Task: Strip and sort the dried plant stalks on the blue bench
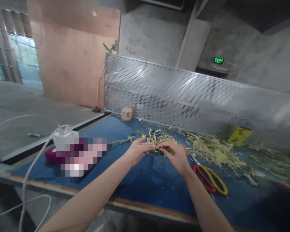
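My left hand (pixel 137 152) reaches over the blue table with its fingers closed on a pale yellow plant stem (pixel 155 141), its thin curling strands sticking up. My right hand (pixel 175 154) pinches the same stem from the other side, thumb and forefinger meeting close to the left fingertips. Behind and below both hands lies a loose pile of plant trimmings (pixel 166 139), partly covered by the fingers. To the right of my right wrist rest scissors (pixel 211 178) with one red and one yellow handle, their blades pointing towards the back. A small rooted plant piece (pixel 122 140) lies left of my left hand.
A heap of pale peelings (pixel 215 149) spreads to the right, near a yellow box (pixel 240 136). A perforated metal panel (pixel 154 87) closes the table's back, with a whitish block (pixel 127 114) before it. At left are a white charger (pixel 66 133), a cable and a blurred pink object (pixel 89 158).
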A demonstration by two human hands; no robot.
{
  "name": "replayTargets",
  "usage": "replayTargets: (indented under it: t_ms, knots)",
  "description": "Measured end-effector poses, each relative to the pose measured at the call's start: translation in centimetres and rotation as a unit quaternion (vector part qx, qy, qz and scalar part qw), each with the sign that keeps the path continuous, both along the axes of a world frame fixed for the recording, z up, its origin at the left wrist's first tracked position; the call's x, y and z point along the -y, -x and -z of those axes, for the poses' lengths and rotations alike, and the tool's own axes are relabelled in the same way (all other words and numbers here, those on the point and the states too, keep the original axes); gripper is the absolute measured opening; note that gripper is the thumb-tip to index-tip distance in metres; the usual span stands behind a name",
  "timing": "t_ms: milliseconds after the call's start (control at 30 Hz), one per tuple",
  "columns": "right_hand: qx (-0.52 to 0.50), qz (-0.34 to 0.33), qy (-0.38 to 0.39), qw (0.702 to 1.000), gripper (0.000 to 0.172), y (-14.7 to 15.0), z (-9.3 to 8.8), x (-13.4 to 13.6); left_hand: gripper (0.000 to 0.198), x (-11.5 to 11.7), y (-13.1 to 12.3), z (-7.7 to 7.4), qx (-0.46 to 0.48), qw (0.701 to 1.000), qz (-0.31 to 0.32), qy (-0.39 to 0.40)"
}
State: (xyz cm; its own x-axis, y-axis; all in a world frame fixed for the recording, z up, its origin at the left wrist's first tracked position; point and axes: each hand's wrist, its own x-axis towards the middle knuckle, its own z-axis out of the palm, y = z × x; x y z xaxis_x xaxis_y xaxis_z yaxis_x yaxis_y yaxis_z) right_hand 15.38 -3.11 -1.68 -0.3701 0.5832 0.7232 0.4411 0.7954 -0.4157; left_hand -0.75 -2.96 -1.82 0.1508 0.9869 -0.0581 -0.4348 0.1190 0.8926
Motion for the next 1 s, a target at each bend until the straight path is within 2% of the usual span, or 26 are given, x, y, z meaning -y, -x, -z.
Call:
replayTargets:
  t_ms: [167,300,400,500,600,700,800,900,1000]
  knots:
    - [0.011,0.011,-0.073,0.997,0.008,0.2,0.2,0.0,0.098,-0.2,0.1,0.3,-0.028,0.998,-0.004,-0.051]
    - [0.019,0.031,-0.093,0.995,0.011,0.4,0.1,0.2,0.103,-0.3,0.0,0.5,-0.072,0.988,0.027,-0.130]
    - [0.030,0.015,-0.101,0.994,0.013,0.4,0.0,0.3,0.103,-0.3,0.0,0.7,-0.099,0.982,0.042,-0.152]
    - [0.051,-0.012,-0.059,0.997,0.015,0.4,0.1,0.3,0.100,-0.4,0.0,0.9,-0.124,0.976,0.052,-0.169]
    - [0.042,-0.008,-0.005,0.999,0.012,0.3,0.3,0.0,0.098,-0.2,-0.1,0.9,-0.173,0.963,0.048,-0.200]
    - [0.006,0.018,0.071,0.997,0.002,0.4,0.6,-0.4,0.094,0.1,-0.1,0.9,-0.257,0.931,0.021,-0.258]
    - [-0.067,0.026,0.151,0.986,0.014,0.5,0.8,-0.7,0.085,0.3,-0.1,0.8,-0.312,0.898,0.016,-0.309]
    - [-0.108,0.007,0.176,0.978,0.022,0.4,0.7,-0.8,0.075,0.3,0.0,0.8,-0.314,0.897,0.019,-0.309]
    - [-0.092,-0.011,0.186,0.978,0.024,0.3,0.6,-0.8,0.072,0.1,0.0,0.8,-0.299,0.909,0.012,-0.291]
